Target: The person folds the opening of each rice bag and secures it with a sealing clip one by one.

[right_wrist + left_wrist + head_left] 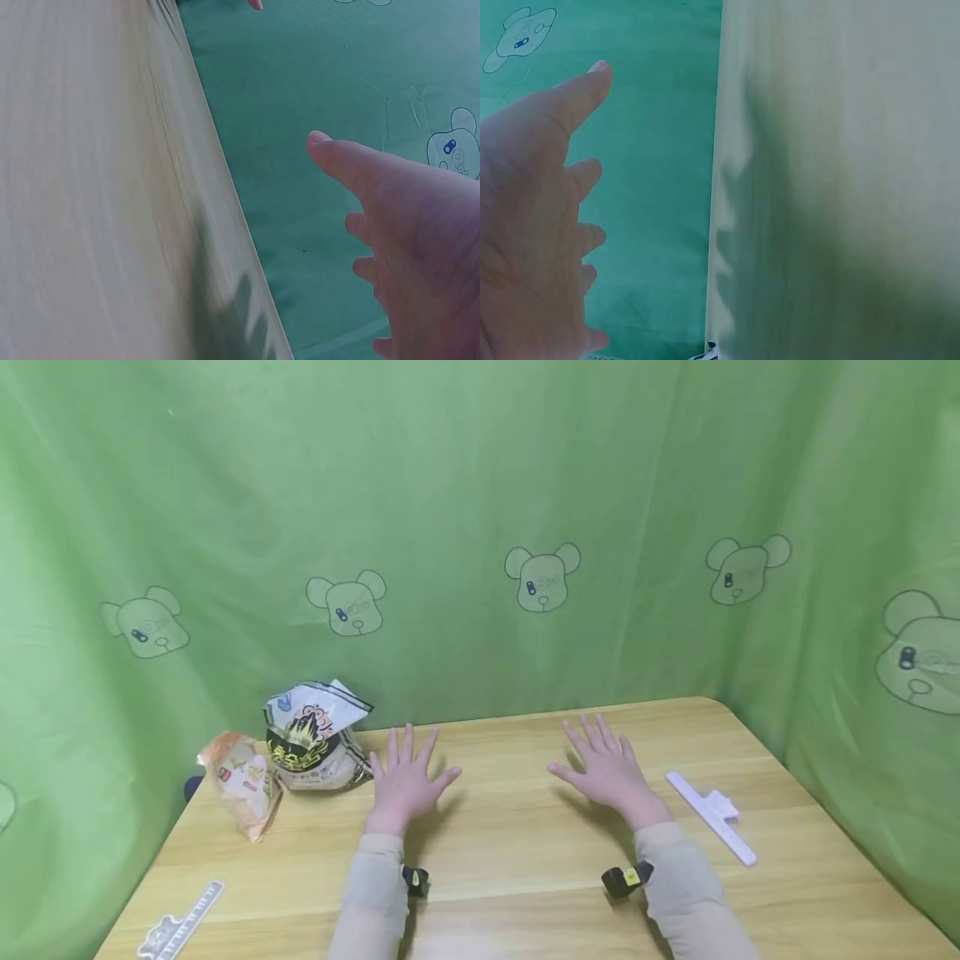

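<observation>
Well, taking the middle of the bench [517, 835] as the dial's centre, with twelve at its far edge, the grey clip [180, 929] lies closest to the person, around eight o'clock, marked with a row of small bars and cut off by the lower edge of the head view. Both forearms come in from six in pale sleeves [371, 893], a small black device [622, 882] at each wrist. The white clip [711, 815] lies slantwise at three, just to the right of the right hand [606, 772]. That hand is held toward one o'clock, back upward, fingers spread, holding nothing; the left hand [405, 785], toward eleven, is likewise spread and bare. Their shadows fall on the wood. Between nine and ten an orange bag [243, 785] leans against the black-and-white bag [318, 743], which stands bulging near ten, just beside the left hand's little finger; whether they touch, I cannot tell. Beyond, a green curtain [450, 460] printed with animal faces [543, 583] hangs all round.
</observation>
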A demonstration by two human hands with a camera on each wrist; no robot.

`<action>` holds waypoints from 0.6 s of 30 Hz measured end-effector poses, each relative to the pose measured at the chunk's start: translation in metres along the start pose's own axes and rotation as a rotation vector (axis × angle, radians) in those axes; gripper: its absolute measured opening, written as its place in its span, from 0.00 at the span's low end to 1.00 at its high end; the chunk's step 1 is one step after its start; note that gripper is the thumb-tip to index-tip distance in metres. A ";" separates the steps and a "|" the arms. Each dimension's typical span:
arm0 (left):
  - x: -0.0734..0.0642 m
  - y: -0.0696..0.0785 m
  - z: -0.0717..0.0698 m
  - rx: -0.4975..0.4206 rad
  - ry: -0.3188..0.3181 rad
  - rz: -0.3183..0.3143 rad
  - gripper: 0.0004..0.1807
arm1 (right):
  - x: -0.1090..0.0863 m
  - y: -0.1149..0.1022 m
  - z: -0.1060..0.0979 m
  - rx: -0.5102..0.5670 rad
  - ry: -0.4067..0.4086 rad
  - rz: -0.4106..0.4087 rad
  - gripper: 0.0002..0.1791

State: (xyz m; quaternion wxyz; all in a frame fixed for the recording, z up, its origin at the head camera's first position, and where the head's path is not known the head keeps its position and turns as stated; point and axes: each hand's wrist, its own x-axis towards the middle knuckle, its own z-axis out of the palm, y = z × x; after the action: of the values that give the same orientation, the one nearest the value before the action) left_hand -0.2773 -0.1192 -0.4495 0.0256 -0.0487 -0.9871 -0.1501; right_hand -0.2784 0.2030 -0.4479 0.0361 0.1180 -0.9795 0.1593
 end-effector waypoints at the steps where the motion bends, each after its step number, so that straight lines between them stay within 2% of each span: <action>1: 0.000 0.000 -0.001 -0.001 0.000 0.002 0.44 | 0.000 -0.001 0.000 0.001 0.005 -0.003 0.49; 4: -0.001 -0.001 -0.005 -0.019 0.011 0.012 0.44 | 0.000 -0.003 -0.002 -0.014 0.016 -0.002 0.48; 11: -0.004 -0.002 -0.027 -0.133 0.144 0.071 0.38 | 0.003 -0.010 -0.005 -0.016 0.113 -0.029 0.43; 18: -0.010 -0.010 -0.051 -0.261 0.248 0.088 0.30 | 0.004 -0.024 -0.005 0.033 0.227 -0.064 0.35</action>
State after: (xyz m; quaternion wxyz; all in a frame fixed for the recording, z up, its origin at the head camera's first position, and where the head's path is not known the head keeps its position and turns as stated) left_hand -0.2669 -0.1444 -0.4040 0.1472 -0.0759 -0.9455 -0.2805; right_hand -0.2764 0.1814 -0.4349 0.1499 0.1310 -0.9621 0.1864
